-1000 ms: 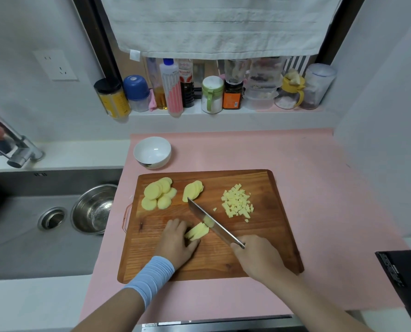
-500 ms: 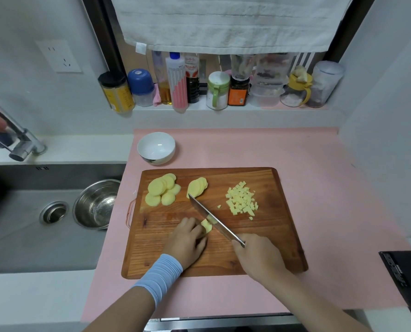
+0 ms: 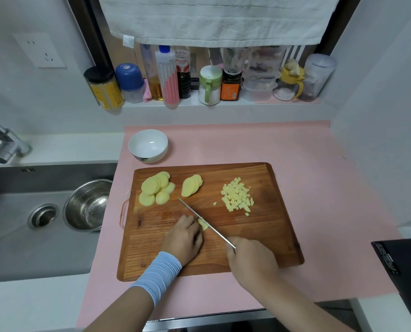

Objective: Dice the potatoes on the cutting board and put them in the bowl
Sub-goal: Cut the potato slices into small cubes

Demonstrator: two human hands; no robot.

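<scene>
The left hand (image 3: 184,238) curls over a small potato stack (image 3: 203,225) mid-board (image 3: 271,248), knuckles right beside the knife (image 3: 199,216), which the right hand (image 3: 250,259) grips. With so little potato showing, the blade could nick a finger. The bowl (image 3: 137,140) sits empty behind.

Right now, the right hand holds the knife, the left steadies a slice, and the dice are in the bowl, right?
Not quite. The head view shows the dice piled on the board; the bowl is empty. Knife in right hand, left hand on a slice: correct.
</scene>
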